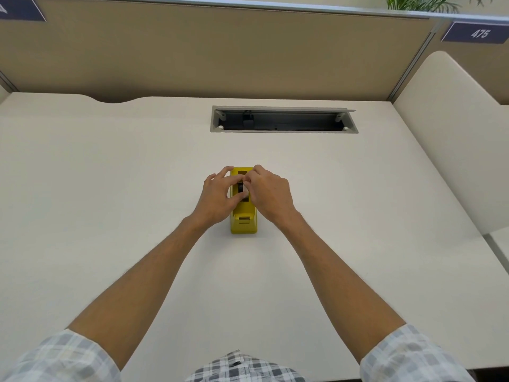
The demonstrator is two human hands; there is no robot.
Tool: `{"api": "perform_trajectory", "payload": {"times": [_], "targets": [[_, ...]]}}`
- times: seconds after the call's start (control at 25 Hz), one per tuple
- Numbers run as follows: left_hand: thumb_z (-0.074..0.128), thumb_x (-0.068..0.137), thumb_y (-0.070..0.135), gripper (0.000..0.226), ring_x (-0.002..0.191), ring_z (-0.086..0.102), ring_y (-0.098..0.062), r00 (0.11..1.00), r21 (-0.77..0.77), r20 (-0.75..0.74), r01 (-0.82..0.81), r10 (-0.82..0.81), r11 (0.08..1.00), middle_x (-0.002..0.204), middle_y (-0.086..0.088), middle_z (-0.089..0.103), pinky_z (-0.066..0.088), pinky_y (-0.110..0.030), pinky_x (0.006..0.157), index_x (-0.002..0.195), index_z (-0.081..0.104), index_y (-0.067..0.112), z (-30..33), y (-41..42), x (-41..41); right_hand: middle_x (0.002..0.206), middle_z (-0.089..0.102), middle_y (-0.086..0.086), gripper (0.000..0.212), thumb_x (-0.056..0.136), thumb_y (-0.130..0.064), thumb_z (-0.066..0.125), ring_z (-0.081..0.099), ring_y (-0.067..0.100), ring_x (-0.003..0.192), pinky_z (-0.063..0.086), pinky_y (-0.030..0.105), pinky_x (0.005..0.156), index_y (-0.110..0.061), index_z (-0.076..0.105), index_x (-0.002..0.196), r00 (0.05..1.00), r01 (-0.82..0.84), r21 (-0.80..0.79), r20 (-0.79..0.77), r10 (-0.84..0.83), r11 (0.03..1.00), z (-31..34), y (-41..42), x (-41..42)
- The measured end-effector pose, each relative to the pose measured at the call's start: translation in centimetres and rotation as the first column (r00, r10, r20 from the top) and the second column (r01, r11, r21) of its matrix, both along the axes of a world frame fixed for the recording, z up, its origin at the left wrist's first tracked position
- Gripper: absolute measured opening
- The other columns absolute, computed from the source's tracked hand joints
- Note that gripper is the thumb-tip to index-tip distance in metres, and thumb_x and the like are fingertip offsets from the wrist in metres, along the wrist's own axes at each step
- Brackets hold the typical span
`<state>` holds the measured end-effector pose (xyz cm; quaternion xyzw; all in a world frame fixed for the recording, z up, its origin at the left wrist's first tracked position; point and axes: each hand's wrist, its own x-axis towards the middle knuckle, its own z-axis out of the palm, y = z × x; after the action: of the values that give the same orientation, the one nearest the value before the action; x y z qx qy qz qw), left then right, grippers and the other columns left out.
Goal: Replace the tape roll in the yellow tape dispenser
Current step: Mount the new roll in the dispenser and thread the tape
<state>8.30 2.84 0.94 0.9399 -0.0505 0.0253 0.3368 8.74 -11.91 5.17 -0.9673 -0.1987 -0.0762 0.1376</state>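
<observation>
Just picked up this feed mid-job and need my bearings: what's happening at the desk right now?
A person in a checked shirt is working with both bare hands on a yellow plastic tape dispenser standing on the pale desk. The left hand curls round the dispenser's left side, and the right hand reaches in from the right, its fingers pinching at the dark tape roll seated in the dispenser's well. The roll looks to be in its slot; whether it is going in or coming out cannot be told.

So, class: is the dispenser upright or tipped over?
Upright. The dispenser sits flat on the desk, slot facing up, with the left hand and right hand at its middle.
</observation>
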Motion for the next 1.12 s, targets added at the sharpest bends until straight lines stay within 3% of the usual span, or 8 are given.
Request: {"api": "perform_trajectory", "payload": {"times": [0.68, 1.12], "targets": [[0.06, 0.092, 0.036, 0.042, 0.137, 0.032, -0.028, 1.0, 0.001, 0.005, 0.002, -0.002, 1.0, 0.151, -0.005, 0.038, 0.022, -0.046, 0.113, 0.132, 0.056, 0.025, 0.7, -0.2, -0.4, 0.101, 0.07, -0.004, 0.022, 0.097, -0.027, 0.054, 0.065, 0.019, 0.086, 0.038, 0.026, 0.06, -0.022, 0.074, 0.099, 0.999, 0.049, 0.143, -0.009, -0.048, 0.989, -0.5, -0.8, -0.6], [0.061, 0.092, 0.034, 0.04, 0.136, 0.035, -0.028, 1.0, -0.003, 0.007, 0.012, -0.012, 1.0, 0.149, -0.006, 0.041, 0.021, -0.046, 0.114, 0.131, 0.057, 0.024, 1.0, -0.2, -0.4, 0.101, 0.07, -0.004, 0.02, 0.096, -0.027, 0.055, 0.065, 0.02, 0.086, 0.045, 0.031, 0.063, -0.02, 0.074, 0.097, 0.998, 0.064, 0.185, -0.027, -0.06, 0.981, -0.6, -0.8, -0.7]]}}
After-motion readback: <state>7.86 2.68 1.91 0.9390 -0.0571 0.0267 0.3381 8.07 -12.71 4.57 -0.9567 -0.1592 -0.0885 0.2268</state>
